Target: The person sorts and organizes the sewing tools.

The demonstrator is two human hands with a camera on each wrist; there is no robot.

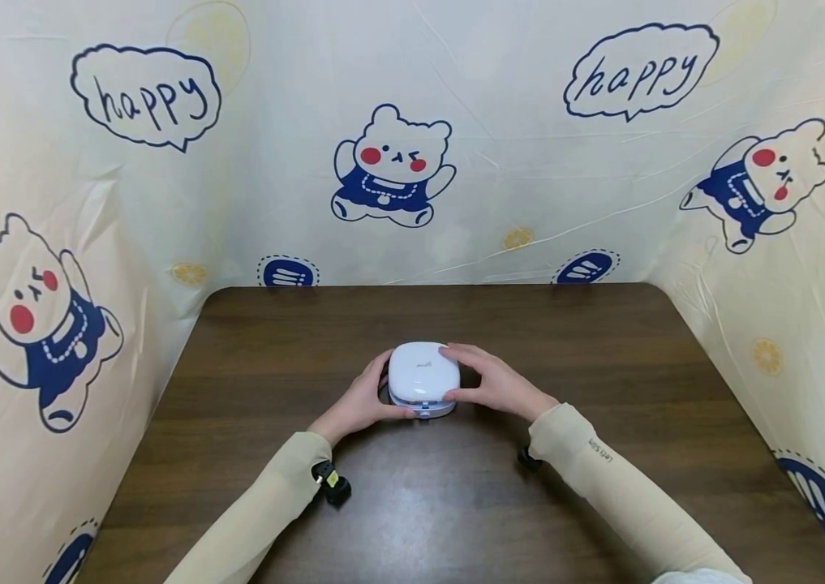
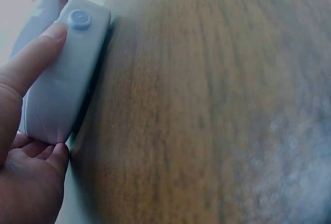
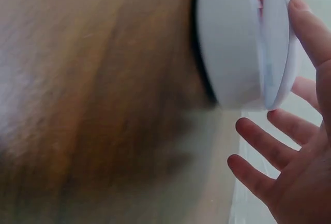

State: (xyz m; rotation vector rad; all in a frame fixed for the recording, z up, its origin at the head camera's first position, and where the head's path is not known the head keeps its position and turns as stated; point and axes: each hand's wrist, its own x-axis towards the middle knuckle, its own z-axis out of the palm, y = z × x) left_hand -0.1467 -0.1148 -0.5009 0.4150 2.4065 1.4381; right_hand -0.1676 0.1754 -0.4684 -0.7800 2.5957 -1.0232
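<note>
A small white rounded-square case [image 1: 423, 369] with a lid sits on the table, small lettering on top. My left hand [image 1: 363, 399] grips its left side, thumb along the front and fingers round the side. In the left wrist view the thumb tip lies beside a round button [image 2: 79, 19] on the front wall. My right hand [image 1: 497, 384] holds the lid [image 3: 277, 53] at the right side, thumb at its front edge and index finger farther back. The other right fingers spread loose beside the case. A narrow gap shows between lid and base [image 3: 230, 43] in the right wrist view.
The brown wooden table [image 1: 419, 503] reaches back to a pale curtain [image 1: 507, 178] printed with bears and words, which also hangs at both sides. Black wrist cameras [image 1: 336, 489] are strapped under both sleeves.
</note>
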